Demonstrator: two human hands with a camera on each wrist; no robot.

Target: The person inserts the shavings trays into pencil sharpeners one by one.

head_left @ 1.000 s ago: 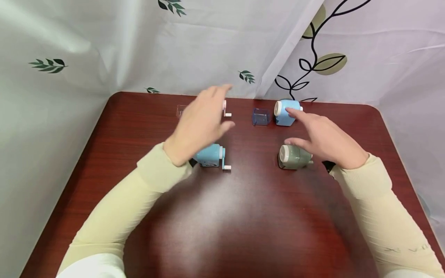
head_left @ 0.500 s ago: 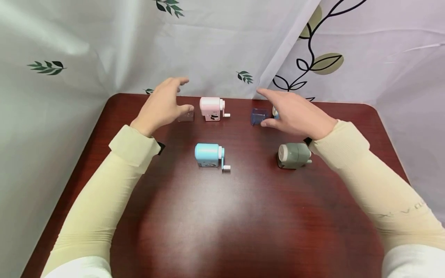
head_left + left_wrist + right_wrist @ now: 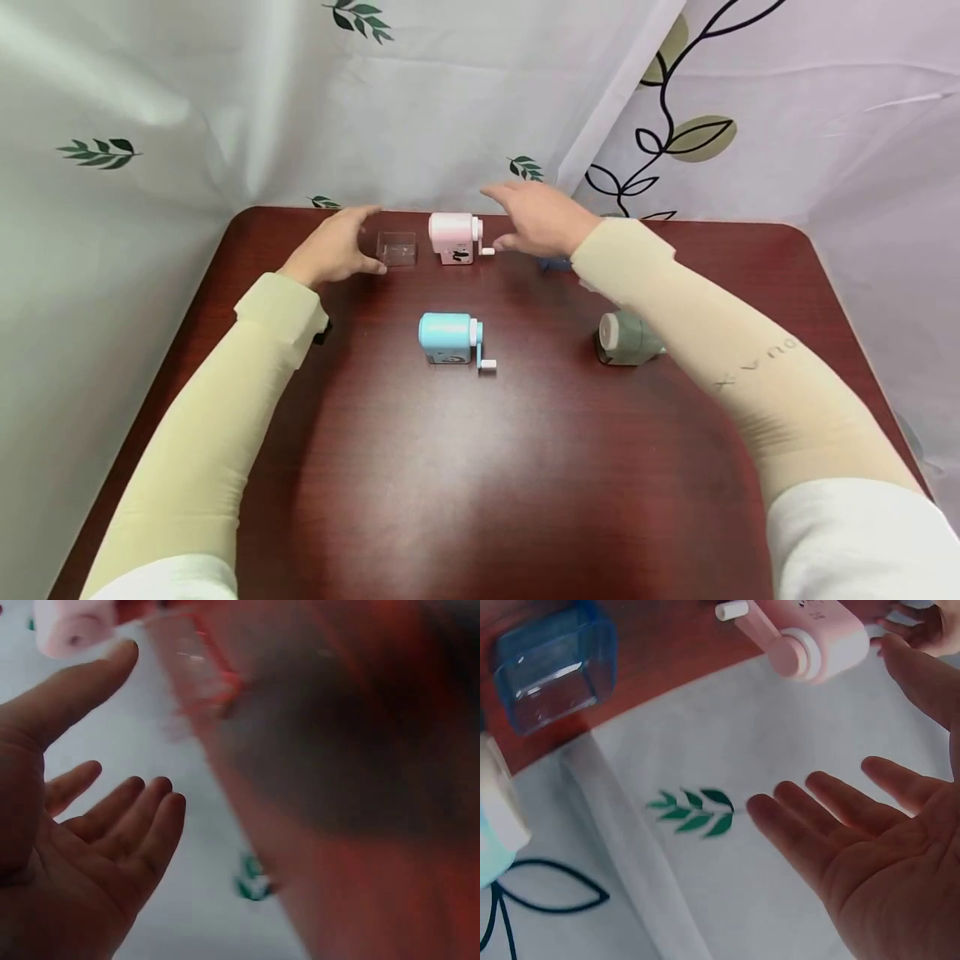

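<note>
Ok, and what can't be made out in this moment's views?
Head: most of the blue box, behind the right sleeve; green sharpener's right end, same sleeve.
Left wrist: clear box details, blurred; pink sharpener, cut by top edge.
Right wrist: blue-and-white sharpener, cut by left edge.

The left arm (image 3: 180,450), in a pale yellow fabric sleeve (image 3: 262,346) with a thick cuff, reaches forward; the right arm (image 3: 712,350), in a matching cream fabric sleeve (image 3: 795,417), slants forward and across to the person's left. The left hand (image 3: 333,248) faces inward, thumb apart from loosely bent fingers. The right hand (image 3: 543,218) has its fingers nearly straight and thumb apart. Both palms hold nothing; the head view makes the lower fingers hard to judge.
</note>
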